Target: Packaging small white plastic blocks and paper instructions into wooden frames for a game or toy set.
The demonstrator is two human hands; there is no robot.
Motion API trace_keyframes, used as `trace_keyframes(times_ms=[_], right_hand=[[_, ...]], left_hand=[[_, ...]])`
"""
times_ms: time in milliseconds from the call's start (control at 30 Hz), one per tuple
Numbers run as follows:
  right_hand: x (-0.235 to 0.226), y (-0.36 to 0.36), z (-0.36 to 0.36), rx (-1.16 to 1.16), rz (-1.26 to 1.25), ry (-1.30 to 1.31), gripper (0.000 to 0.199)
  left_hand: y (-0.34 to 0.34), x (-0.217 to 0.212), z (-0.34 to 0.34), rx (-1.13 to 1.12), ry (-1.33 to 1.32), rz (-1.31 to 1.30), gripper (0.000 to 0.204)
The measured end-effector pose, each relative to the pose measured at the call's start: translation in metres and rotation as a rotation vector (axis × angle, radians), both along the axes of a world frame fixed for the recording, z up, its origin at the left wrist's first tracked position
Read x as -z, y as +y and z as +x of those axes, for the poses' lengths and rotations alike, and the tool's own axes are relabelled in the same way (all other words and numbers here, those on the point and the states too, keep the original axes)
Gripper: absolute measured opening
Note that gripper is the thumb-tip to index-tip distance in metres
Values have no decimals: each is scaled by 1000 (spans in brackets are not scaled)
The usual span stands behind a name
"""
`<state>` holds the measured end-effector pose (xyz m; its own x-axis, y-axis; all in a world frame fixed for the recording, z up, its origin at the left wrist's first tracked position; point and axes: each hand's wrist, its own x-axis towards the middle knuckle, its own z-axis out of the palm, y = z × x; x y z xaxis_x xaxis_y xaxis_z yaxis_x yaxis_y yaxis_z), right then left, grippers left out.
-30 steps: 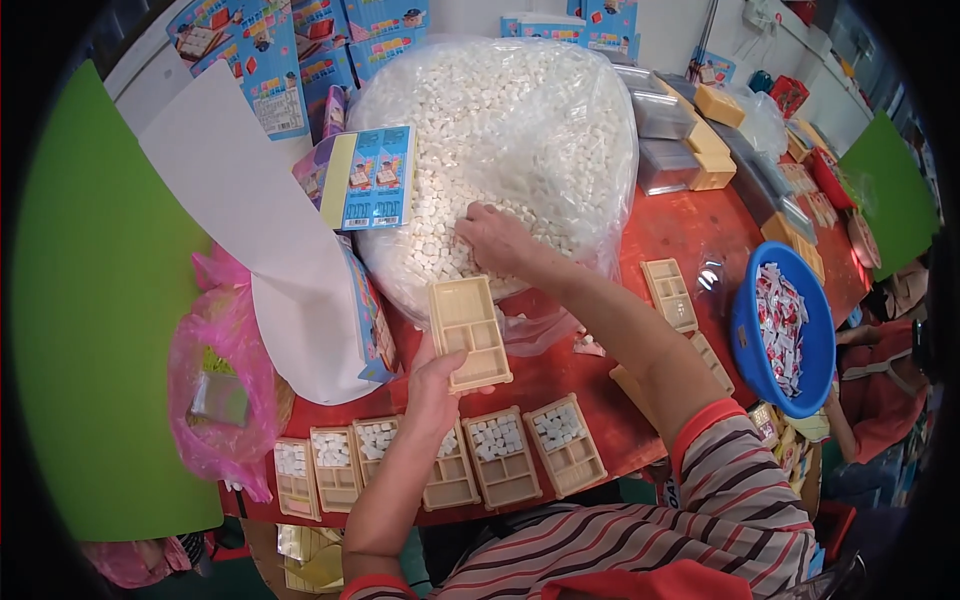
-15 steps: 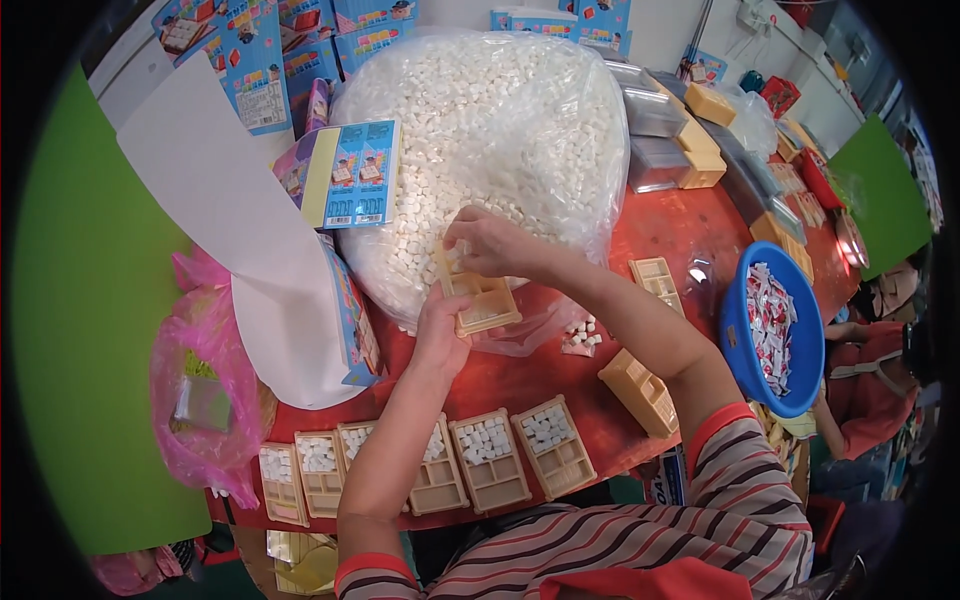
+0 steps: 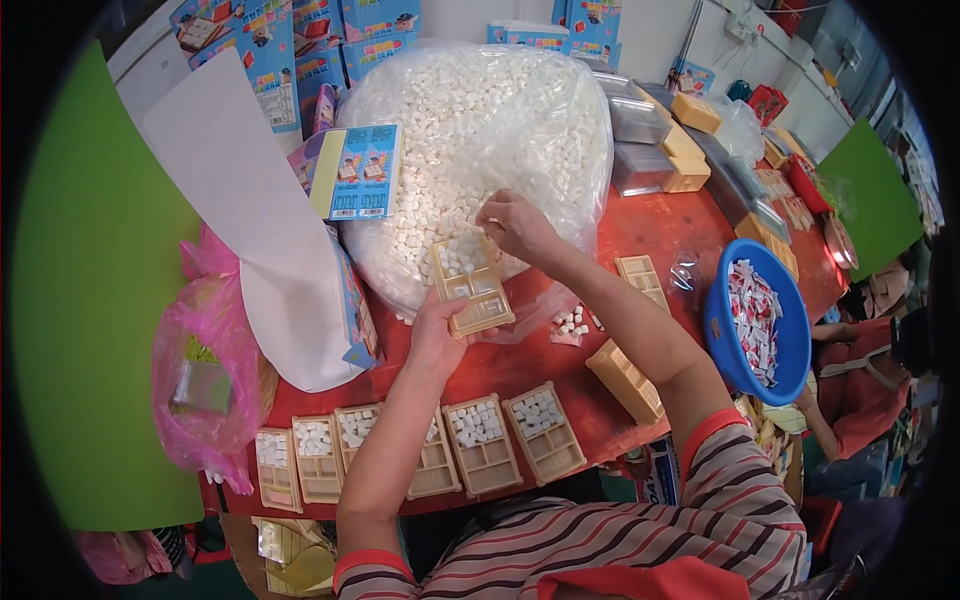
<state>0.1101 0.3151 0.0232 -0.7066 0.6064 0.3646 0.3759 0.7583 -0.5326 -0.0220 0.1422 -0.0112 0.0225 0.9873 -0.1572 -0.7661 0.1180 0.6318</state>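
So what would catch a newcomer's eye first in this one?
The huge clear bag of small white pieces fills the top centre of the red table. Right at its near edge, the left hand holds a tan compartment tray while the right hand drops pieces in. A row of filled trays lines the near edge, and a blue bowl sits right.

red table (image 3: 690, 215), green boards (image 3: 80, 300), white wall (image 3: 655, 30)

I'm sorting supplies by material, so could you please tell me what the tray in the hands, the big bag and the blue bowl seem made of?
The tan tray, held by the left hand, looks like thin moulded plastic: matte, with crisp compartment walls. The big bag seems clear plastic film: glossy, wrinkled, white pieces showing through. The blue bowl looks like rigid plastic, smooth with an even colour.
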Motion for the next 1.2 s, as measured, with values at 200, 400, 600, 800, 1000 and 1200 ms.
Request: trace_keyframes(times_ms=[200, 400, 600, 800, 1000, 1200], right_hand=[[-12, -39, 20, 74, -161, 10, 28], [-36, -133, 63, 96, -475, 222, 35], [-6, -243, 139, 163, -590, 252, 45], [25, -295, 196, 301, -955, 533, 43], [29, -290, 226, 519, -1089, 581, 42], [51, -288, 230, 398, -1040, 636, 44]], left_hand=[[-37, 1, 12, 44, 0, 4, 58], [-104, -21, 40, 4, 5, -15, 50], [-163, -20, 94, 98, 13, -111, 55], [-196, -5, 152, 243, -76, -167, 53], [-192, 9, 188, 307, -94, -167, 46], [-181, 21, 211, 278, -65, -178, 45]])
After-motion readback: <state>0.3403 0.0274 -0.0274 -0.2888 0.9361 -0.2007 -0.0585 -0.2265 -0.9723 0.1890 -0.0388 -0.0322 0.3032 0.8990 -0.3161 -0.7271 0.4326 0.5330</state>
